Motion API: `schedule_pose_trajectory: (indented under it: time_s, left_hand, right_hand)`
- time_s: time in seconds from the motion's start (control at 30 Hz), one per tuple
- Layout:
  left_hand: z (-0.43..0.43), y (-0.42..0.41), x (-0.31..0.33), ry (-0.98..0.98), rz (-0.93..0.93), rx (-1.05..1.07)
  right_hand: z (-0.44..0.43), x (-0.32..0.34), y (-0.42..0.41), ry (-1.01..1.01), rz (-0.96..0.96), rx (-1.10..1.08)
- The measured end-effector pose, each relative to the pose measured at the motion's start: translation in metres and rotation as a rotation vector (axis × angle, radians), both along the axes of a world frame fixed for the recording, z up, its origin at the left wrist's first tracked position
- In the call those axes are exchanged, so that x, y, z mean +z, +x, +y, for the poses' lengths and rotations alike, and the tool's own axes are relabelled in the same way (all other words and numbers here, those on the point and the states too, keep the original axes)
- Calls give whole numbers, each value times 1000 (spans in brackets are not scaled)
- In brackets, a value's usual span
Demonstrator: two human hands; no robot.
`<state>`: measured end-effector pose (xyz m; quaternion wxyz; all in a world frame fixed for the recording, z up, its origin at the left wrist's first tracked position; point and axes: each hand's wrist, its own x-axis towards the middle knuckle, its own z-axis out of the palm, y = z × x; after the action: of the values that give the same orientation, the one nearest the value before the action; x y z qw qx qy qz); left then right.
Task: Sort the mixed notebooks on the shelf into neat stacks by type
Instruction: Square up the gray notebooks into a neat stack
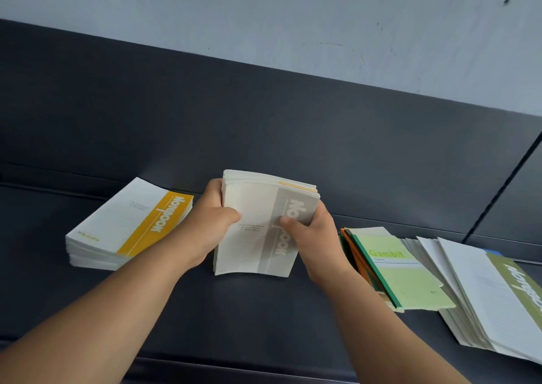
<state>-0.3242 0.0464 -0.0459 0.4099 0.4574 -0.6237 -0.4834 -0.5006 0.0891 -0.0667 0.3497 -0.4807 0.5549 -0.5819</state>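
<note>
Your left hand and right hand clamp their fingers on the grey-banded white notebook stack, tilted on the dark shelf.

Bare dark shelf surface lies open below both hands. Left of the left hand sits the yellow-banded stack; right of the right hand, the green pile, possibly touching the forearm.
</note>
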Motion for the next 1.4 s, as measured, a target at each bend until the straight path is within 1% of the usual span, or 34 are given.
schedule_pose_trajectory:
  time_s: [0.17,0.33,0.43,0.6,0.8,0.9,1.07,1.27,1.4]
  left_hand:
    - [5,3,-22,107,-76,-60]
    - [8,0,-24,146,-50,-75]
    - [7,2,-23,142,-63,-97]
    - [5,3,-26,134,-108,-76]
    - [-1,13,-21,54,-265,-72]
    - [-8,31,-11,49,-279,-64]
    - [-23,74,14,52,-213,57]
    - [-44,129,35,121,-207,211]
    - [-60,157,35,140,-195,280]
  right_hand:
    - [4,-17,-1,74,27,73]
    - [4,-20,5,113,-24,145]
    - [6,-18,2,123,-11,171]
    - [1,-23,2,168,29,138]
    - [-6,-21,-2,174,155,53]
    - [-16,-13,5,194,83,45]
    - [-38,-1,40,225,-98,160]
    - [-76,1,102,294,-151,204]
    - [-96,-2,136,332,-172,153]
